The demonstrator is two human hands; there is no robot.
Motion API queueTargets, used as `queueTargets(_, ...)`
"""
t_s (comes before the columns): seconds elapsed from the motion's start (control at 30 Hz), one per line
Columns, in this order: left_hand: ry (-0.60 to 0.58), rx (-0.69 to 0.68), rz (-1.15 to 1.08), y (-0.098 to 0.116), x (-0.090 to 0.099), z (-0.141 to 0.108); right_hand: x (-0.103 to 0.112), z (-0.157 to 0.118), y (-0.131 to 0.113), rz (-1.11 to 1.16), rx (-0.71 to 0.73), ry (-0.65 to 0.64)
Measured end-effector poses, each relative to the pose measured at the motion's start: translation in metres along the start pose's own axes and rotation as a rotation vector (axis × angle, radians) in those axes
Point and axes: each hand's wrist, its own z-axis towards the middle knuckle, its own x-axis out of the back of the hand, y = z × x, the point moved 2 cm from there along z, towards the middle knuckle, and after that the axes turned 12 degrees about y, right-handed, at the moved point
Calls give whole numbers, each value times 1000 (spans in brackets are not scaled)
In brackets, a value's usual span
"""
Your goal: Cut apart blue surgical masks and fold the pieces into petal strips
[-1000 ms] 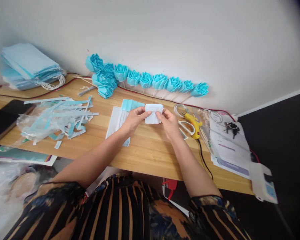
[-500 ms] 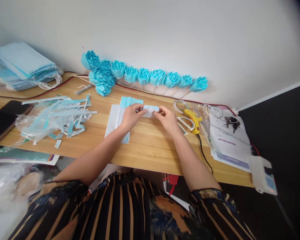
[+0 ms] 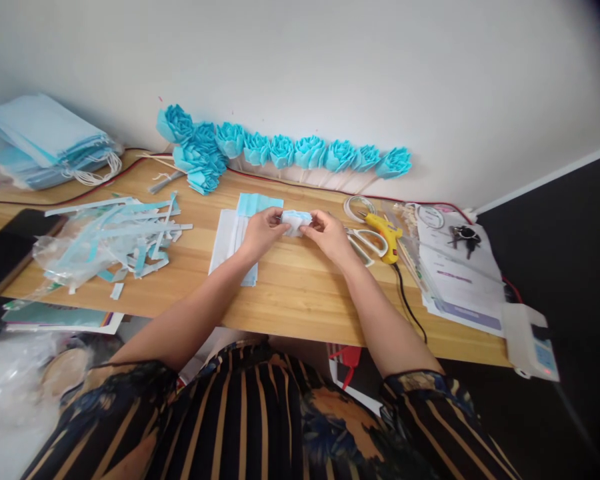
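Observation:
A small folded piece of white and light-blue fabric (image 3: 295, 223) is pinched between both hands above the desk. My left hand (image 3: 264, 233) grips its left end, with the fingers closed. Its right end is between the thumb and fingers of my right hand (image 3: 328, 235). Beside and partly behind my left hand lie flat blue and white fabric sheets (image 3: 223, 241), with a bright blue folded part (image 3: 260, 203) at the top. White-handled scissors (image 3: 371, 243) rest to the right of my right hand, next to a yellow glue gun (image 3: 386, 233).
Several blue fabric flowers (image 3: 310, 153) line the wall. Cut strips and clear plastic (image 3: 100, 240), a black phone (image 3: 15, 250) and stacked blue sheets (image 3: 47, 133) are on the left. Papers (image 3: 460, 280), keys (image 3: 465, 240) and a white device (image 3: 530, 341) are on the right.
The folded piece now shows more of its white side and looks a little more compact, with my hands slightly closer together. The whole view has shifted slightly.

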Motion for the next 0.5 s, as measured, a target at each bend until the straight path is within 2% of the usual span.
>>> queueTargets(0.1, -22, 44, -34, 1, -1, -1, -1, -1, -1, 2, 7, -9)
queueTargets(0.33, -17, 51, -61, 1, 0, -2, -1, -3, -5, 88, -3, 14)
queueTargets(0.5, -18, 130, -189, 3, -1, -3, 0, -3, -8, 103, -19, 20)
